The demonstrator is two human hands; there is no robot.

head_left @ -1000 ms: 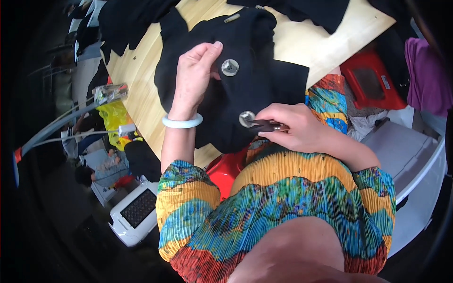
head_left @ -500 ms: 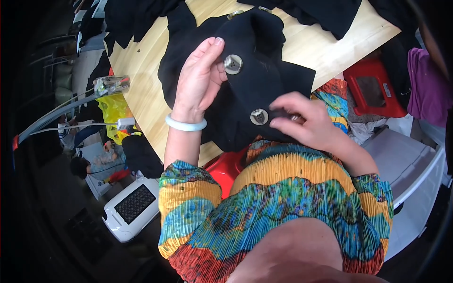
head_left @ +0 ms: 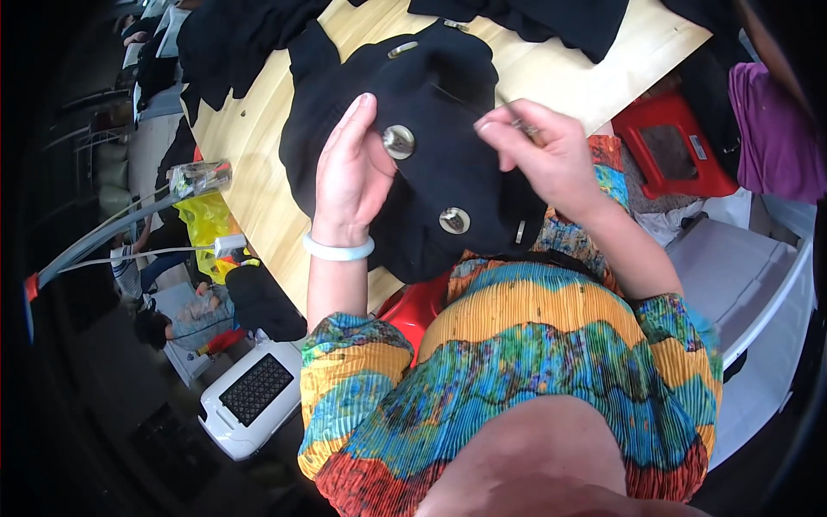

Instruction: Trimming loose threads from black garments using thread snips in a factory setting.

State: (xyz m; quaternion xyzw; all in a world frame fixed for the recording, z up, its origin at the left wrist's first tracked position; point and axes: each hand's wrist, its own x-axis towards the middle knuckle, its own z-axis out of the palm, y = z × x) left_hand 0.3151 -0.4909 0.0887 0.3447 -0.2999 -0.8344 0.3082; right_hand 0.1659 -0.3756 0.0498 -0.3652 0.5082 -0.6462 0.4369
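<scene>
From above, the right hand (head_left: pixel 547 151) has lifted off the lower button (head_left: pixel 454 221), where it was pinching half a second ago, and now hangs raised over the black garment (head_left: pixel 448 112). Its fingers are closed together on something thin and metallic, too small to name, with a thread running down toward the cloth. The left hand (head_left: pixel 349 177) has stayed put, lying flat and open on the garment, fingertips beside the upper button (head_left: pixel 399 141). The garment rests on the wooden table (head_left: pixel 250 155), bunched near the person's lap. A white bracelet (head_left: pixel 338 250) circles the left wrist.
</scene>
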